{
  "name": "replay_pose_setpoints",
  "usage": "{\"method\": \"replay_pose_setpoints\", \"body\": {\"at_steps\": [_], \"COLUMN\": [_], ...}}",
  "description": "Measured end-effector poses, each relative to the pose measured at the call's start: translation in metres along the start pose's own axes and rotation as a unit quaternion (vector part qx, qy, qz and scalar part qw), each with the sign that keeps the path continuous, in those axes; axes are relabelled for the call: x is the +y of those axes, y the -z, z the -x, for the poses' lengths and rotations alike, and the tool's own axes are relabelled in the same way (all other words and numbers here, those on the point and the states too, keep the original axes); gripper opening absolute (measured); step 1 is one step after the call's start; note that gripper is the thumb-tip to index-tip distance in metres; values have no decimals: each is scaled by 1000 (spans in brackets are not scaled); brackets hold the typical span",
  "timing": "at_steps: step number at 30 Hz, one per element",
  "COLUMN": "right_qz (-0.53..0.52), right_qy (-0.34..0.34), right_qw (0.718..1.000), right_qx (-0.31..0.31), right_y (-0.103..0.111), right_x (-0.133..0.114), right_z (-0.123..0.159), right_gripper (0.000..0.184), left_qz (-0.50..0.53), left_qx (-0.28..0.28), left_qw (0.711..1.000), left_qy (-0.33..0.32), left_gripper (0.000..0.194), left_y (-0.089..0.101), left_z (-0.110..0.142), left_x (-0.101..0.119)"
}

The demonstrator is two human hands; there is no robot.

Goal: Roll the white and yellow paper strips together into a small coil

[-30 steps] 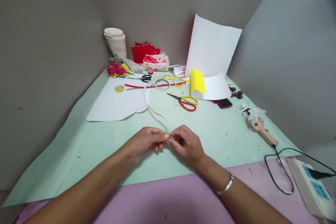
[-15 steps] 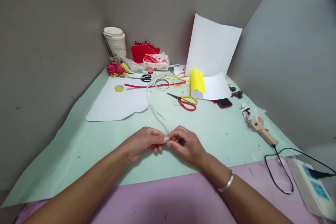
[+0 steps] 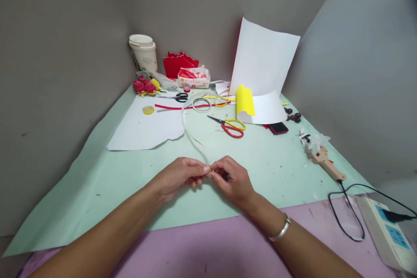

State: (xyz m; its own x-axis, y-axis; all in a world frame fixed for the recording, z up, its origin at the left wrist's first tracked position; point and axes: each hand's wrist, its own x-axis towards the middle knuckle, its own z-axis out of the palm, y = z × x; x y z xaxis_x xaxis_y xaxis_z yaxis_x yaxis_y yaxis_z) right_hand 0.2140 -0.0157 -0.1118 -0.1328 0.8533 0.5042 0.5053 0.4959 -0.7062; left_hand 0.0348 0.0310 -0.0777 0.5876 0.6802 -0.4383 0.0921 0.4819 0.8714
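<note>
Strip (image 3: 194, 138) of thin pale tape or paper arcs from the far rolls toward you, its near end pinched between your left hand (image 3: 182, 177) and right hand (image 3: 232, 181), fingertips closed on it above the green mat (image 3: 97, 178). Judge it light, limp and easily creased; grip near the end. The lidded cup (image 3: 143, 54) at far left hides its contents.

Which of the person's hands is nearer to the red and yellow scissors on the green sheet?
Right. The right hand lies just below the red and yellow scissors, nearer the camera; the left hand lies below them too, but farther to the left.
</note>
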Motion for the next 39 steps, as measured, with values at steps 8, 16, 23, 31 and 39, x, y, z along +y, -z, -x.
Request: {"method": "replay_pose_setpoints", "body": {"at_steps": [8,16,23,31,39], "right_qz": [-78,-69,2,-39,-78], "right_qy": [-68,-62,1,-10,-64], "right_qw": [993,995,1000,999,993], "right_qx": [-49,-45,19,-24,-68], "right_y": [5,4,-1,2,5], "right_x": [0,2,1,3,3], "right_z": [-3,-2,2,0,-3], "right_gripper": [4,4,5,3,6], "left_qz": [-11,-8,1,-21,-29], "left_qx": [-38,-11,22,-5,-18], "left_qw": [999,1000,1000,1000,999], "left_qy": [6,3,-7,-2,1], "left_gripper": [29,27,27,28,24], "left_y": [6,2,-3,1,4], "left_z": [-1,-1,-1,1,0], "left_x": [-1,-2,-2,0,-2]}}
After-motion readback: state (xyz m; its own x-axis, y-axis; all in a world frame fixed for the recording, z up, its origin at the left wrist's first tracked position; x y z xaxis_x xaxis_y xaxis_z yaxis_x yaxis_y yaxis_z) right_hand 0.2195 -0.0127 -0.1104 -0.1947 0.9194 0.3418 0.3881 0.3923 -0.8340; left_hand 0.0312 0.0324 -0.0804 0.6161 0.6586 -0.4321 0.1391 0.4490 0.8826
